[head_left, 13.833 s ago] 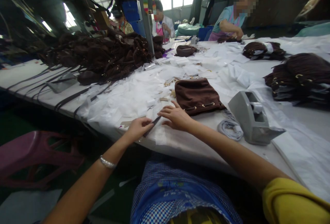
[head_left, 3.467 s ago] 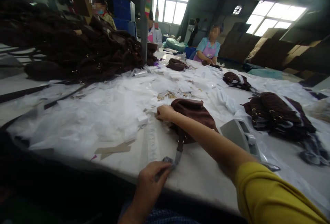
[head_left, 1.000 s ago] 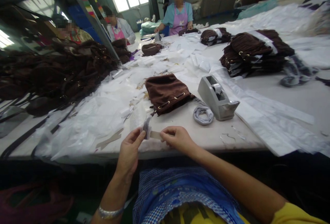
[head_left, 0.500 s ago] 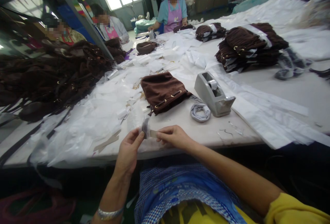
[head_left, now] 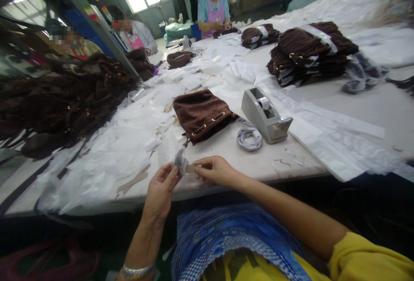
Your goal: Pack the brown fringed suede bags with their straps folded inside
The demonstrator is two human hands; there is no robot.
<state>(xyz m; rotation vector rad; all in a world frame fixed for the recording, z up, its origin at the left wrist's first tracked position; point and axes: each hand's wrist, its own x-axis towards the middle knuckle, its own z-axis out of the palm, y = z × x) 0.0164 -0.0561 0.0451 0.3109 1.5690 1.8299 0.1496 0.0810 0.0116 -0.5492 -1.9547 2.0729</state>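
My left hand (head_left: pixel 164 186) pinches a small dark piece wrapped in clear plastic (head_left: pixel 180 160) above the table's front edge. Just right of it, my right hand (head_left: pixel 215 171) grips a narrow grey-brown strip (head_left: pixel 190 168) between thumb and fingers; the strip's left end meets the wrapped piece. Beyond both hands lies a brown drawstring bag (head_left: pixel 202 115) with gold eyelets. A coiled grey strap (head_left: pixel 249 138) rests to the right of the bag, beside a grey tape dispenser (head_left: pixel 267 115).
Brown bags are heaped at the left (head_left: pixel 61 95), and bundled ones are stacked at the right (head_left: pixel 310 52). Plastic sheets (head_left: pixel 113 143) cover much of the white table (head_left: pixel 226 162). Several people are across the table, near a slanted metal post (head_left: pixel 97 24).
The view has shifted slightly. The wrapped piece has turned in my left hand and looks rounder. Across the table, a person in a pink apron has brought both hands together.
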